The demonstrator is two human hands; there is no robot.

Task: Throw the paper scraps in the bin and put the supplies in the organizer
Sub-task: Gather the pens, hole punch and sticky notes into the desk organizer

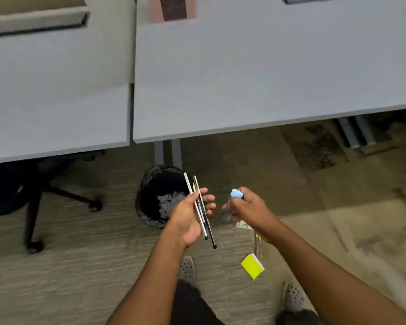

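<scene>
A grey desk (267, 78) is seen above a black-lined bin (155, 195) containing paper scraps (169, 205). 2 pens (201, 207) are gripped by the left hand (192, 216); a blue-capped item (236, 194) is clasped by the right hand (251, 209), above a yellow notepad (252, 266)

Two grey surfaces (267, 73) stand side by side at the far side; the round black lined bin (150, 195) sits on the carpeted floor (80, 266) just before their seam, with white paper scraps (170, 204) in it; a black wheeled office chair (33, 195) stands left of the bin; a yellow sticky-note pad (252, 266) lies on the floor right of the bin, nearer the person; a pink box-shaped organizer (172, 8) stands on the right surface at its far edge.
</scene>
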